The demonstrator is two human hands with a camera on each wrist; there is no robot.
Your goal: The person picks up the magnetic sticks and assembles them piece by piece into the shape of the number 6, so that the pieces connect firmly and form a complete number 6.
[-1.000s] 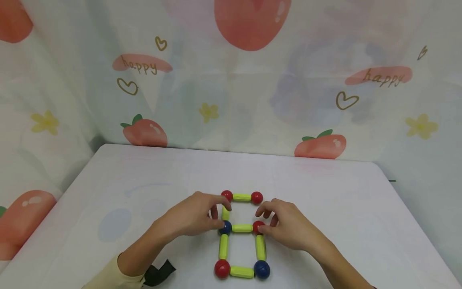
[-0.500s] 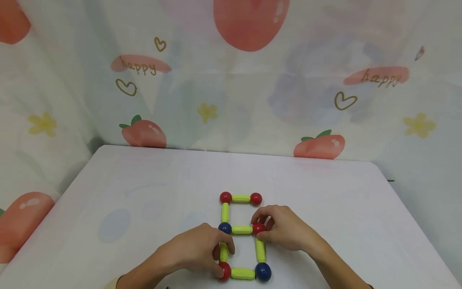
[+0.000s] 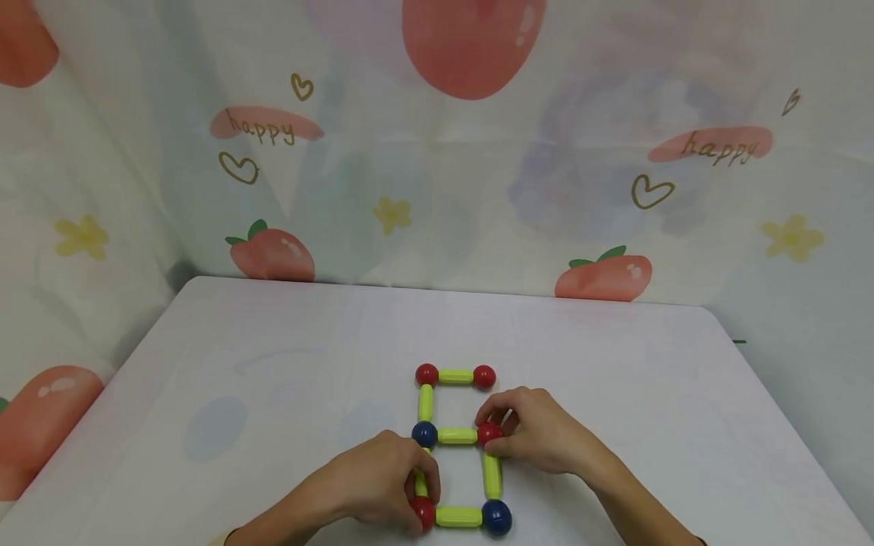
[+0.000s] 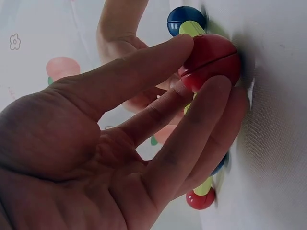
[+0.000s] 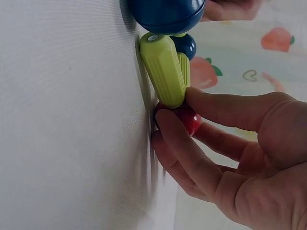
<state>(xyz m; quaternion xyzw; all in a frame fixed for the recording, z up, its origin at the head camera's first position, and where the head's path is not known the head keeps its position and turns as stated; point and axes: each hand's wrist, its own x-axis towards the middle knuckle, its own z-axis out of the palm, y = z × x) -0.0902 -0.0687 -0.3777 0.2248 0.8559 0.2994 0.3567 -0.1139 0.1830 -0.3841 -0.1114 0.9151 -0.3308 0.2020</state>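
Balls and lime-green ribbed rods lie on the white table as a ladder-like frame. My left hand (image 3: pixel 385 478) pinches the near-left red ball (image 4: pixel 211 62) between thumb and fingers. At the middle right, my right hand (image 3: pixel 542 432) holds another red ball (image 5: pixel 191 120) with thumb and fingertips. From that ball a green rod (image 5: pixel 163 72) runs toward the near-right blue ball (image 3: pixel 497 518), its metal-tipped end showing beside it. A second blue ball (image 3: pixel 425 434) marks the middle left. The left-side rod (image 3: pixel 421 484) is partly covered by my left fingers.
At the far end, two red balls, the left one (image 3: pixel 426 374) and the right one (image 3: pixel 484 377), are bridged by a green rod (image 3: pixel 455 375). The white table (image 3: pixel 273 334) reaches back to a patterned curtain (image 3: pixel 437 174) with strawberries and hearts.
My left hand has come nearer, from the middle-left blue ball to the near-left red ball, and now pinches it. My right fingers have closed around the middle-right red ball.
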